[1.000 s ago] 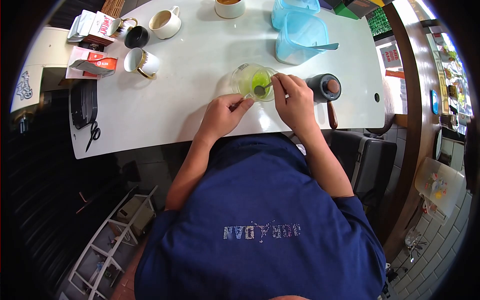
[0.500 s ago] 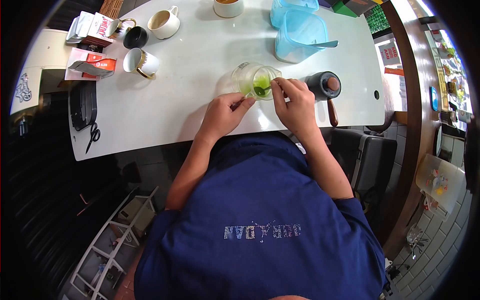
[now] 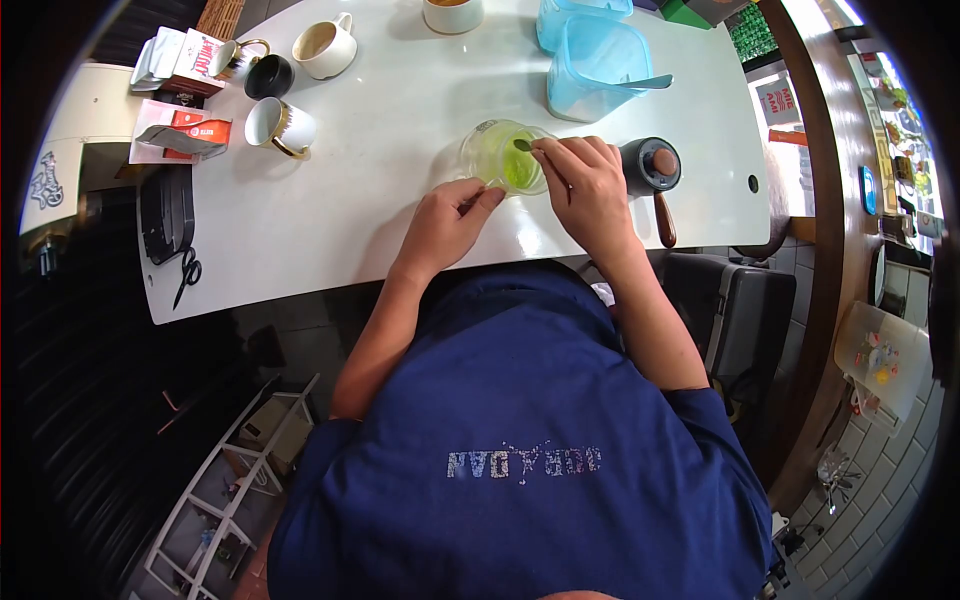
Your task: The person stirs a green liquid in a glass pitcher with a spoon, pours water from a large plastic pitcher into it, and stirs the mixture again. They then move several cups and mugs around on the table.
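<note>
A clear glass jug (image 3: 473,160) stands near the table's front edge, with bright green liquid (image 3: 519,172) inside. My left hand (image 3: 447,222) pinches the jug's near side between thumb and fingers. In my right hand (image 3: 588,185), held over the jug's right rim, is a spoon (image 3: 523,146) with its green-coated bowl above the liquid. Most of the spoon's handle is hidden by my fingers. Just right of that hand is a dark grinder-like canister (image 3: 640,170) with a wooden knob and a wooden handle.
Two blue plastic containers (image 3: 570,95) stand at the back right, a spoon (image 3: 648,82) across the nearer one. On the left are white mugs (image 3: 325,47), a black cup (image 3: 269,77), packets (image 3: 205,131) and scissors (image 3: 187,275). A bowl (image 3: 453,16) is at the back.
My right hand has raised the spoon slightly, away from me, so its bowl is out of the green liquid and nearer the far rim. My left hand stays at the jug.
</note>
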Tool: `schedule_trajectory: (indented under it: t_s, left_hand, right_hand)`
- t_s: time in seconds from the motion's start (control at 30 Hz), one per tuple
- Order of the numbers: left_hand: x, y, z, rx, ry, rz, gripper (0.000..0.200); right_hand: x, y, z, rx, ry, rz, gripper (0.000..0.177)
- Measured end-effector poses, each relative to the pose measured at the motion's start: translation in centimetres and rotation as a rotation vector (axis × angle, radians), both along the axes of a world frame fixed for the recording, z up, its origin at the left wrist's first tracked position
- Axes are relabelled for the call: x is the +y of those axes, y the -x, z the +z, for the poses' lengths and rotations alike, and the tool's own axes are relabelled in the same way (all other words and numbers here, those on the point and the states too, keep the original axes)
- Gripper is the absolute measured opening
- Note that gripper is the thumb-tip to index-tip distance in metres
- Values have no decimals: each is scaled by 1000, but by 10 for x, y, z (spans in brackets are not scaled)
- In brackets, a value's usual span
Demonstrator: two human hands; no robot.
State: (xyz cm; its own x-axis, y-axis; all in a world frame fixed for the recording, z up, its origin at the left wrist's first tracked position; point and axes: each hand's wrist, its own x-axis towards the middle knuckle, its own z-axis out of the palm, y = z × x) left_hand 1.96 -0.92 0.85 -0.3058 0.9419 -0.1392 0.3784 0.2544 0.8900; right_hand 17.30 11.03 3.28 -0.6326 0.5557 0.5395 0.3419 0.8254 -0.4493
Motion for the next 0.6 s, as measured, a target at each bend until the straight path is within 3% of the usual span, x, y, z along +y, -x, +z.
schedule_trajectory:
  t_s: [0.43,0.6]
  left_hand:
    - [-18,23,-20,-379,-163,60,32]
    - [-19,36,-7,-472,-90,7,32]
  right_hand:
    - [-14,-28,14,302,-122,124,23]
    - [-19,-29,14,416,-71,87,23]
